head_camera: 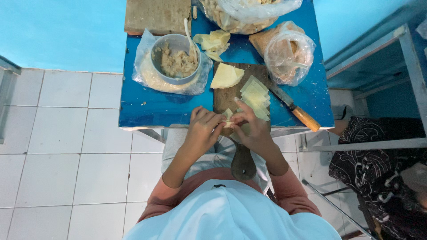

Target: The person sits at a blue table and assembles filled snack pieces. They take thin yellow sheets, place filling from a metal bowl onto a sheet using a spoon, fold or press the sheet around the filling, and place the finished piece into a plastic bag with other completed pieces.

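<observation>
Dumpling wrapper (227, 119) pinched between both hands at the near edge of the cutting board.

The left hand (202, 131) and right hand (251, 131) meet fingertip to fingertip, both closed on the small pale wrapper, which sits directly between them, equally near to each, just above the wooden cutting board (221, 100). Just beyond the right hand lies a fanned row of wrappers (255, 95), running away from the person along the board, so the right hand is nearer to it. A single folded sheet (226, 76) lies farther up. The filling bowl (175, 60) with its spoon stands beyond the left hand, well apart. A knife (296, 110) lies angled on the blue table (147, 106) to the right.
</observation>
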Demonstrator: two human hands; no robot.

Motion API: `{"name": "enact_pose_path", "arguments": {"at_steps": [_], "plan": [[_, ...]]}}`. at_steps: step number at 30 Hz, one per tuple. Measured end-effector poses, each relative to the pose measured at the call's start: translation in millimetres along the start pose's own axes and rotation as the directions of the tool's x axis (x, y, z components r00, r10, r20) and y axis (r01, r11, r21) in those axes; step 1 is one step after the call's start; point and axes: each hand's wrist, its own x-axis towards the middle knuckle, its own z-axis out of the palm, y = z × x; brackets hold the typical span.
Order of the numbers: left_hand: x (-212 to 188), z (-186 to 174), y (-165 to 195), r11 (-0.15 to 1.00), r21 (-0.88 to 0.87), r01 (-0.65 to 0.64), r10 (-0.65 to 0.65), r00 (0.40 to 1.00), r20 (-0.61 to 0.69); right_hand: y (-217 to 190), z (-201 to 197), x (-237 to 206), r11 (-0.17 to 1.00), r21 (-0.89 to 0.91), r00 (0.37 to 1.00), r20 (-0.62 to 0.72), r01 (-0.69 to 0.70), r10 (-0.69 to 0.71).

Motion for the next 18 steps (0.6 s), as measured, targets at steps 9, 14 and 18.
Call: {"name": "enact_pose_path", "arguments": {"at_steps": [9,14,18], "plan": [[0,-5,0,0.991,0.116,-0.060,0.053,0.996,0.065,-6,1,-3,0.929,-0.278,0.967,0.012,0.247,-0.253],[1,-14,2,0.993,0.067,-0.093,0.088,0.993,0.076,-11,-1,-3,0.958,-0.220,0.983,0.023,0.182,-0.182],[4,-16,2,0.993,0.048,-0.106,0.102,0.992,0.080,-14,-3,2,0.932,-0.269,0.969,0.028,0.245,-0.247]]}}
